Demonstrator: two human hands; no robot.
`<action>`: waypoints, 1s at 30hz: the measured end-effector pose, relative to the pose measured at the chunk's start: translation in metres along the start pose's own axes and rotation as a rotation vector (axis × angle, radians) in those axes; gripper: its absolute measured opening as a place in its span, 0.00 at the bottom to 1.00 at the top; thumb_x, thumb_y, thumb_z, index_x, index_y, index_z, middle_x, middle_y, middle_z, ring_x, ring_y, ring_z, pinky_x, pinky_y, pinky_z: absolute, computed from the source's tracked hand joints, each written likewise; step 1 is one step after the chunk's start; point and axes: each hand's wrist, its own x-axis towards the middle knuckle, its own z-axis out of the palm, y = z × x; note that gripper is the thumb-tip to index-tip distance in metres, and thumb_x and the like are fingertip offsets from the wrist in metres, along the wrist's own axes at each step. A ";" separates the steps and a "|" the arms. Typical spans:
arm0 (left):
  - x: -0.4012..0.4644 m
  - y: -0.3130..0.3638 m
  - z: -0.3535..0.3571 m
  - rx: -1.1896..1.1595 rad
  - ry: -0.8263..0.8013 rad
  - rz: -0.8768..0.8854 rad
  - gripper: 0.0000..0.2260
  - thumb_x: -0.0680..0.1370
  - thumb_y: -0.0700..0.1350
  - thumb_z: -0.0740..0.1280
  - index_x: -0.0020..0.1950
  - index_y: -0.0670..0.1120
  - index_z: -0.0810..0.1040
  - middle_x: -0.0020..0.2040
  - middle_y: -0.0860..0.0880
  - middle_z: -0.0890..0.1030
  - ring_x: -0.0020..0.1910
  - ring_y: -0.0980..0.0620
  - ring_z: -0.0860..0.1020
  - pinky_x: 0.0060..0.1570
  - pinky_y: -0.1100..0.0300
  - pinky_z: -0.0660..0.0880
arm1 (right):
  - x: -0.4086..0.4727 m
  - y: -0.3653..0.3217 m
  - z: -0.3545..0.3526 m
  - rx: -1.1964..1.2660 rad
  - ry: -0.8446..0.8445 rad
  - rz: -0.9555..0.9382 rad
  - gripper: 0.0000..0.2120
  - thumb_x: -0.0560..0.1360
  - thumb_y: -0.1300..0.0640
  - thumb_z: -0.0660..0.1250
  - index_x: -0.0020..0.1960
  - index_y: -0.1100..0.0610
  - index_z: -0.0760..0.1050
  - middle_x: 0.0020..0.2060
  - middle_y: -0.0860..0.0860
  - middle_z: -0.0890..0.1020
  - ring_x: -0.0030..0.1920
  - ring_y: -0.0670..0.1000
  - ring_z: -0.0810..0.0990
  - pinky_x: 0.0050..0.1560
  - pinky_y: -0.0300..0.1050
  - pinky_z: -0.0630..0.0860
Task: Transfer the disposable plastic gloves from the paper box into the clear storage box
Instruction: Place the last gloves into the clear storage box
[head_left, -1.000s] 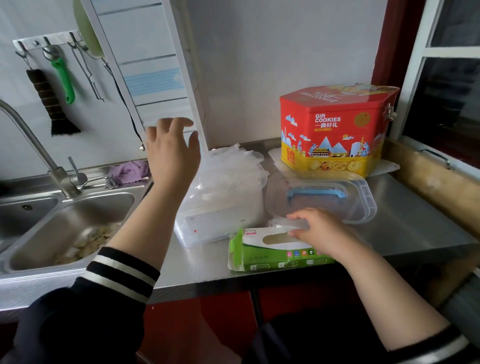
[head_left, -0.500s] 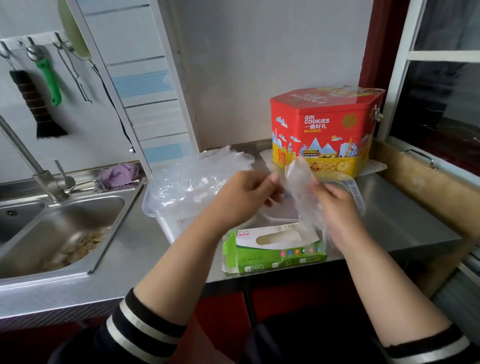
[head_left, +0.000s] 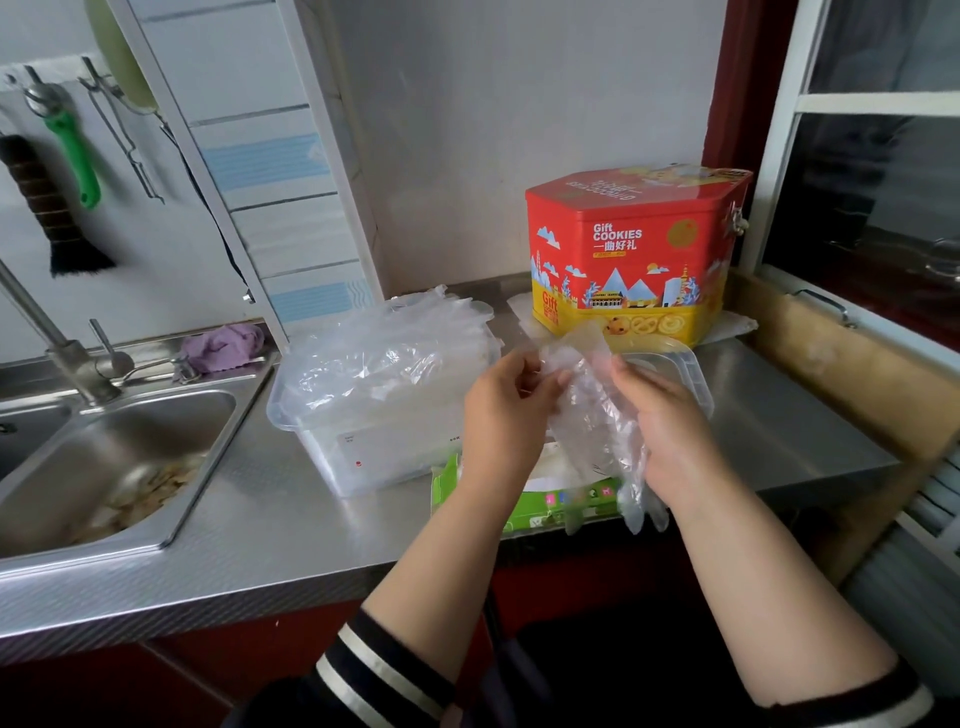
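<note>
We see one thin, clear plastic glove held up above the green paper box, crinkled and so transparent that its edges are hard to trace; its lower end hangs limp past the box's front edge. Our left hand pinches the glove's upper left part with curled fingers, and our right hand grips its right side, thumb over the film. The paper box is mostly hidden behind the left wrist and the glove, so we cannot make out its opening. Just to its left stands the clear storage box, heaped with more translucent gloves that spill above its rim. A clear lid lies behind the hands, partly covered by them. Further back sits a red and yellow cookie tin. The steel counter carries all of this, with the sink at the left.
</note>
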 end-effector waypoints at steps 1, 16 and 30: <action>0.000 0.000 -0.001 -0.016 -0.006 -0.018 0.12 0.74 0.43 0.74 0.37 0.53 0.72 0.35 0.47 0.82 0.31 0.51 0.79 0.38 0.44 0.80 | 0.001 -0.001 -0.001 -0.002 0.012 0.000 0.09 0.78 0.54 0.66 0.54 0.57 0.82 0.49 0.49 0.85 0.55 0.48 0.82 0.60 0.45 0.75; 0.001 0.023 -0.036 -0.013 -0.224 -0.009 0.17 0.80 0.33 0.61 0.66 0.48 0.75 0.40 0.48 0.84 0.39 0.46 0.84 0.40 0.50 0.82 | -0.003 -0.004 -0.010 -0.121 0.400 -0.574 0.15 0.83 0.52 0.57 0.61 0.57 0.78 0.54 0.49 0.82 0.55 0.42 0.80 0.55 0.37 0.77; -0.004 0.038 -0.068 -0.045 -0.432 0.065 0.33 0.78 0.25 0.53 0.77 0.54 0.60 0.43 0.38 0.80 0.42 0.46 0.81 0.48 0.51 0.81 | 0.002 -0.010 -0.001 -0.246 -0.458 -0.139 0.42 0.64 0.20 0.52 0.57 0.50 0.80 0.54 0.53 0.84 0.59 0.52 0.80 0.60 0.46 0.74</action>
